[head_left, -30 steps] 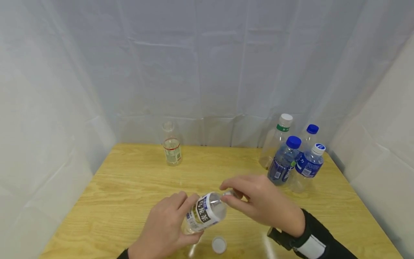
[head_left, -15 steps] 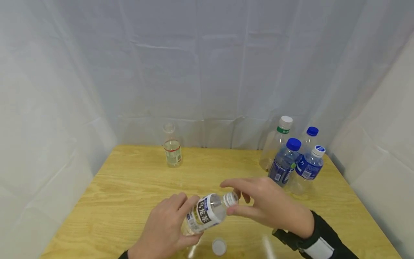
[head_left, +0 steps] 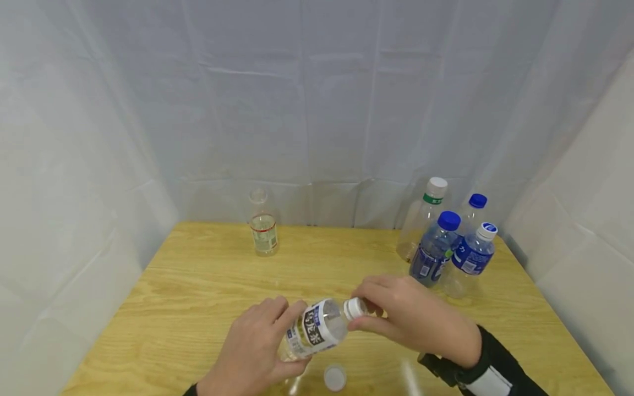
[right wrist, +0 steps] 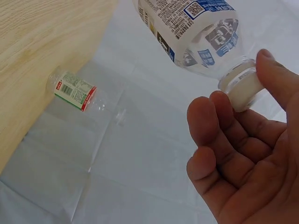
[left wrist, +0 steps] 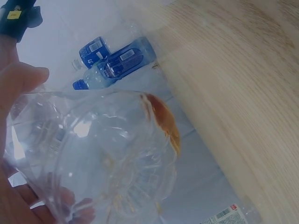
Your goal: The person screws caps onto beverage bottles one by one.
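My left hand [head_left: 260, 344] grips a clear plastic bottle [head_left: 313, 329] with a white printed label, tilted so its neck points up and to the right. In the left wrist view a little brown liquid [left wrist: 163, 121] sits at the base of that bottle. A white cap [head_left: 354, 309] is on the mouth. My right hand [head_left: 401, 311] pinches this cap between thumb and fingertips; in the right wrist view the thumb lies on one side of the cap [right wrist: 245, 91], with curled fingers at the other. On the table below the bottle lies a second white cap [head_left: 334, 378].
A clear bottle with a red-edged label [head_left: 264, 234] stands at the back left of the wooden table [head_left: 198, 286]. Several capped bottles cluster at the back right, among them a blue-capped one [head_left: 431, 258] and a white-capped one [head_left: 470, 258]. Pale sheeting [head_left: 317, 110] hangs behind.
My right fingers loosened from around the bottle's neck and spread, uncovering it, then came together on the cap again. The left hand and bottle have stayed nearly still.
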Tool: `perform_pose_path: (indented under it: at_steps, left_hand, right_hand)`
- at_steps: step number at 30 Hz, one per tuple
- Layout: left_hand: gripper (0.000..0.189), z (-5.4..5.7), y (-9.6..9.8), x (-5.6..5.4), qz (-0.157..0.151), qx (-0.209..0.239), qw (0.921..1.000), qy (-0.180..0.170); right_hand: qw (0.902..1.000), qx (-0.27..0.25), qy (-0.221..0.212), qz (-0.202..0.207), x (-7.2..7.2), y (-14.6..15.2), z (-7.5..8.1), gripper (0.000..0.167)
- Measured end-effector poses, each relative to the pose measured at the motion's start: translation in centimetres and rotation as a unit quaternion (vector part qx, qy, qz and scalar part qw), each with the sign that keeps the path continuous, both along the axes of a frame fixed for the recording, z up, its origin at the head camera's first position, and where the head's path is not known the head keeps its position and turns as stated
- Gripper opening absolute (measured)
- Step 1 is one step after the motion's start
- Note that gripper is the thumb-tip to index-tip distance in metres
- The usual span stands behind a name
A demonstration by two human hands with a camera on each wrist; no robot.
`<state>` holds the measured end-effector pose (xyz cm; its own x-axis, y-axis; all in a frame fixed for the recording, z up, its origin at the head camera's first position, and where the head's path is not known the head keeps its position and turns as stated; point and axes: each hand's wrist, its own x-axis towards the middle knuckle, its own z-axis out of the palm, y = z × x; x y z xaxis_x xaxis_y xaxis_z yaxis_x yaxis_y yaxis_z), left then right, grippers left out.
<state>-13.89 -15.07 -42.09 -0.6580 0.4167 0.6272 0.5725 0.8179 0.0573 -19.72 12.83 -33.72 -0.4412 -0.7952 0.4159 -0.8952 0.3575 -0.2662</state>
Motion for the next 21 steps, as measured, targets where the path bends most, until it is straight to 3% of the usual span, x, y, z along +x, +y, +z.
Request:
perform_pose_path:
  at_steps: [5,9,16,21]
  left_hand:
    - [0.082,0.1,0.1,0.1,-0.001,-0.004,0.9999,-0.016]
    - [0.083,0.0,0.1,0.2,0.007,-0.010,0.9996,-0.026]
    - [0.083,-0.1,0.1,0.0,0.001,-0.001,0.9997,-0.022]
    - [0.083,0.0,0.1,0.0,-0.008,-0.001,0.9999,-0.013]
  right_hand:
    - [0.9979,-0.006,0.057,-0.030,-0.1,-0.4,-0.5,0.035]
    - [0.9974,-0.013,0.064,-0.031,-0.1,-0.3,-0.7,0.034]
    - [0.9996,-0.021,-0.003,0.019,0.2,1.1,0.2,0.052]
    - [0.9986,-0.014,-0.008,0.051,0.2,1.2,0.4,0.042]
